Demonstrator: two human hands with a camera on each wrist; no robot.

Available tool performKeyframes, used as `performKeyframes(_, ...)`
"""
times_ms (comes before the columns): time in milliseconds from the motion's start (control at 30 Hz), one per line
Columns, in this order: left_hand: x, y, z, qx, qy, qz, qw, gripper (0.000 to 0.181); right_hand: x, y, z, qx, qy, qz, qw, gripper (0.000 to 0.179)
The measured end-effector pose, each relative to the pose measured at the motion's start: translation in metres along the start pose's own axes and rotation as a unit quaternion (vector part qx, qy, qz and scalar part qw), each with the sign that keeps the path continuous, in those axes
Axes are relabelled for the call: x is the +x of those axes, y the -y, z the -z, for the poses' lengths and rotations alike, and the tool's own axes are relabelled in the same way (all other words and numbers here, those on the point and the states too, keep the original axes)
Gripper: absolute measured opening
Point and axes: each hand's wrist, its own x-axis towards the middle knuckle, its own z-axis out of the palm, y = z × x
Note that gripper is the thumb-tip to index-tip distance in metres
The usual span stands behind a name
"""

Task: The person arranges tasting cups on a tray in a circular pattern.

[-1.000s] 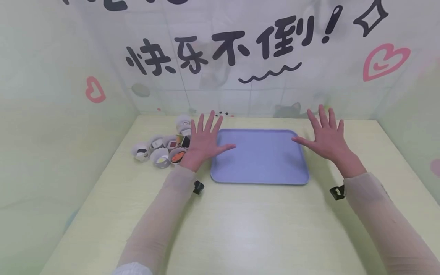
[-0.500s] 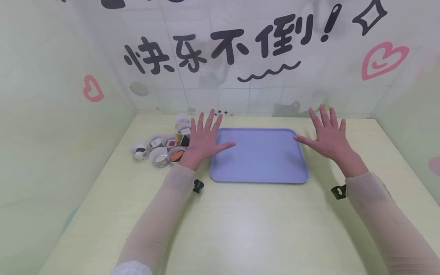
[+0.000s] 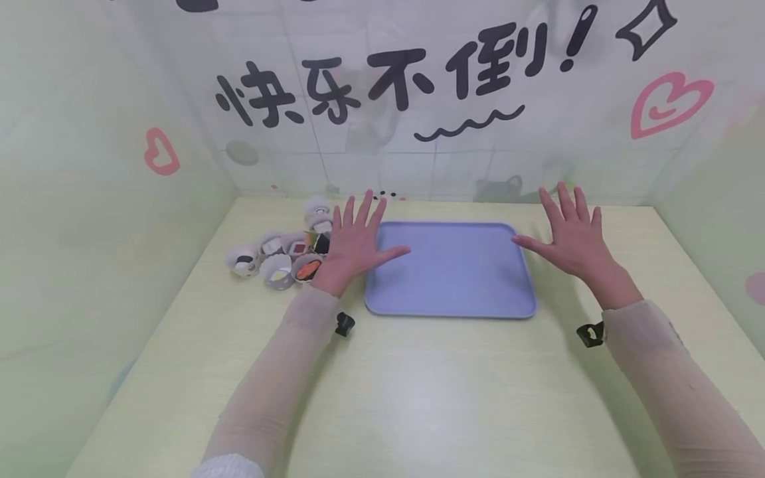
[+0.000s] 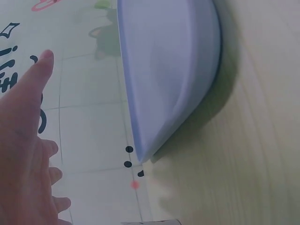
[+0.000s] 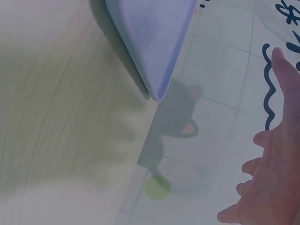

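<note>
My left hand hovers with spread, straight fingers over the left edge of a blue-purple tray. Nothing is in it. Partly behind that hand, to its left, several small paper cups stand in a cluster, holding what look like sushi pieces, one with an orange top. My right hand, also spread and holding nothing, is raised beside the tray's right edge. In the left wrist view the tray lies apart from the hand; the right wrist view likewise shows a gap between tray and hand.
The pale wooden table carries the tray and cups. A printed curtain or wall with black characters rises along the back edge, and side panels close off left and right. A black mount sits under each wrist.
The right hand has shifted very slightly to the right. The left hand, the tray and the cups stay where they were, apart from a small camera shift.
</note>
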Motion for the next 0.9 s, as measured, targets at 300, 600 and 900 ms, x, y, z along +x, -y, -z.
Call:
performKeyframes(300, -0.0016, 0.0015, 0.0003, -0.004, 0.000, 0.004, 1.0000, 0.109, -0.0004, -0.0002, -0.0005, 0.004, -0.001, 0.003, 1.0000, 0.104)
performKeyframes(600, -0.0031, 0.0027, -0.0009, -0.010, -0.001, 0.016, 0.9998, 0.107, -0.0015, -0.0020, -0.0023, 0.013, -0.001, 0.008, 0.9999, 0.104)
performKeyframes(900, -0.0029, 0.0043, -0.0002, -0.004, 0.004, 0.030, 0.9995, 0.103, -0.0041, -0.0033, -0.0017, 0.030, 0.001, 0.012, 0.9995, 0.104)
